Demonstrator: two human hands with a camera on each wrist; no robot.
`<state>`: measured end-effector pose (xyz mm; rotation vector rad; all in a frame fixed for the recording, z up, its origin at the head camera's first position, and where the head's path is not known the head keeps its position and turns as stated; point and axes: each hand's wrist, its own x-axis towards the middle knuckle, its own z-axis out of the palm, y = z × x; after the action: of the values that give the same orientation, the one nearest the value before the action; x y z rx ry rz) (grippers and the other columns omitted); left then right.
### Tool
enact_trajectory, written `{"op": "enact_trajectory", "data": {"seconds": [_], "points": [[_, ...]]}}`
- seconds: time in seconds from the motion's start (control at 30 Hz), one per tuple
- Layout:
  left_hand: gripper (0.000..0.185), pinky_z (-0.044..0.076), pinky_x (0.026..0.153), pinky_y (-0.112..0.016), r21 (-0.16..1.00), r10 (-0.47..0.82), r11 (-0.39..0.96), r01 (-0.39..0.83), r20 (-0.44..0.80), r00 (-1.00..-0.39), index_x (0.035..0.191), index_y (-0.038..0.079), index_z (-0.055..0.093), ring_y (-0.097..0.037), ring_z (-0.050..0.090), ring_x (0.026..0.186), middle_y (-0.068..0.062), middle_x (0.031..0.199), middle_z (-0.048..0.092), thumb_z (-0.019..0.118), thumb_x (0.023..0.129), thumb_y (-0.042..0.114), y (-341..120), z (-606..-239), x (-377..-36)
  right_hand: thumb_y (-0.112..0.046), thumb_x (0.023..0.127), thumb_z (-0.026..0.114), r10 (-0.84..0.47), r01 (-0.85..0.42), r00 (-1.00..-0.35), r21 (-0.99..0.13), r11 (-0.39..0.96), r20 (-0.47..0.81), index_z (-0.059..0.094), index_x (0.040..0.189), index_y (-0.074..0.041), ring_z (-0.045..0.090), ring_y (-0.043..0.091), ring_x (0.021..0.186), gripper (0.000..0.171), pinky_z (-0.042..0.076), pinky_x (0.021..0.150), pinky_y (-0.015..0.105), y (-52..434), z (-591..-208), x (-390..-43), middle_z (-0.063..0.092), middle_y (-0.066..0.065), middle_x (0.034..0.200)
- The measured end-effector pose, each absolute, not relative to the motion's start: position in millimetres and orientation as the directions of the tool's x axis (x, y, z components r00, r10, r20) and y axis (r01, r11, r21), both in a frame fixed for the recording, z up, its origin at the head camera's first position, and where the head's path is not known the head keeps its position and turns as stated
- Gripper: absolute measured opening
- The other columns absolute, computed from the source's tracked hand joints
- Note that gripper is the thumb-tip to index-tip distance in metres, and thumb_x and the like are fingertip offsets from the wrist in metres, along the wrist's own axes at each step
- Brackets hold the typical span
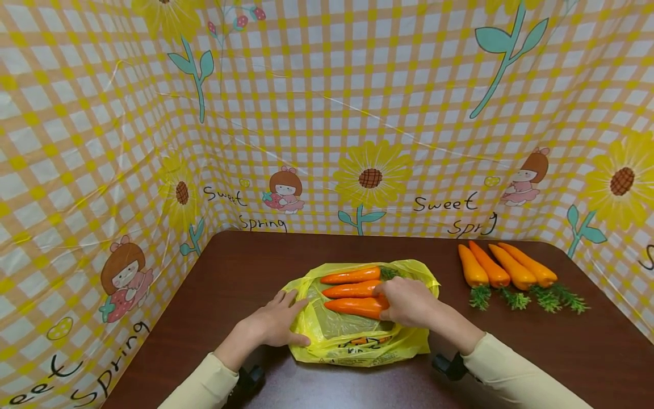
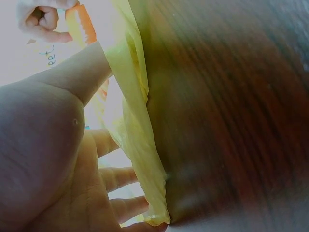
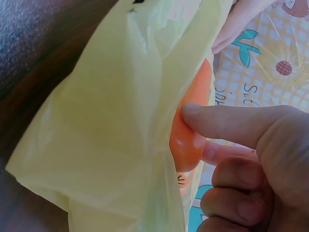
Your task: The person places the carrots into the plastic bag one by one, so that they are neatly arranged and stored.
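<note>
At the yellow bag [image 1: 403,347] | left grip [image 1: 278,319]: splayed at left edge | right grip [image 1: 410,301]: pinching front carrot [image 1: 352,307]

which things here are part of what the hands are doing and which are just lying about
In use:
yellow bag, touched by the left hand
three visible carrots in it, one pinched by the right hand

Seemingly lying about:
four carrots on the table, perhaps for later
checked cloth behind, just backdrop

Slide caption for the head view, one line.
Right hand pinches a carrot in an open yellow bag, left hand on its edge; four more carrots lie to the right.
</note>
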<state>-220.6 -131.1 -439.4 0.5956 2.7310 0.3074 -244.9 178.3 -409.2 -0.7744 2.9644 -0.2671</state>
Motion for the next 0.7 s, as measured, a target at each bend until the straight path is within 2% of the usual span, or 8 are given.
{"op": "enact_trajectory", "data": {"seconds": [0.2, 0.47, 0.6, 0.7], "points": [[0.089, 0.038, 0.11, -0.062, 0.266, 0.436, 0.891, 0.369, -0.266, -0.86, 0.158, 0.019, 0.035, -0.044, 0.02, 0.152, -0.015, 0.166, 0.021, 0.071, 0.087, 0.058, -131.2, -440.3, -220.7, -0.021, 0.078, 0.086, -0.492, -0.481, -0.87, -0.193, 0.855, -0.013, 0.076, 0.113, -0.012, 0.05, 0.013, 0.064, 0.038, 0.038, 0.052, 0.03, 177.8, -409.9, -244.9, 0.069, -0.002, 0.084], [0.089, 0.038, 0.11, -0.062, 0.263, 0.434, 0.892, 0.369, -0.263, -0.862, 0.158, 0.018, 0.036, -0.044, 0.02, 0.152, -0.015, 0.166, 0.021, 0.072, 0.087, 0.058, -130.4, -438.7, -220.0, -0.024, 0.078, 0.086, -0.491, -0.478, -0.871, -0.199, 0.855, -0.015, 0.075, 0.115, -0.012, 0.051, 0.011, 0.066, 0.04, 0.038, 0.052, 0.03, 179.3, -407.2, -244.4, 0.067, -0.005, 0.08], [0.088, 0.038, 0.11, -0.061, 0.267, 0.431, 0.893, 0.364, -0.267, -0.862, 0.158, 0.018, 0.036, -0.044, 0.02, 0.152, -0.015, 0.166, 0.021, 0.072, 0.087, 0.058, -130.2, -437.9, -219.5, -0.023, 0.079, 0.085, -0.49, -0.477, -0.872, -0.218, 0.851, -0.007, 0.075, 0.116, -0.012, 0.047, 0.01, 0.06, 0.04, 0.033, 0.049, 0.027, 180.9, -404.7, -243.9, 0.063, -0.008, 0.073], [0.088, 0.038, 0.11, -0.062, 0.272, 0.43, 0.892, 0.36, -0.269, -0.862, 0.158, 0.018, 0.036, -0.044, 0.019, 0.152, -0.015, 0.167, 0.02, 0.072, 0.087, 0.058, -130.2, -438.0, -219.7, -0.023, 0.081, 0.083, -0.48, -0.467, -0.877, -0.229, 0.854, -0.002, 0.074, 0.118, -0.012, 0.042, 0.008, 0.052, 0.04, 0.03, 0.046, 0.025, 182.4, -401.0, -243.1, 0.068, -0.007, 0.077]]}}
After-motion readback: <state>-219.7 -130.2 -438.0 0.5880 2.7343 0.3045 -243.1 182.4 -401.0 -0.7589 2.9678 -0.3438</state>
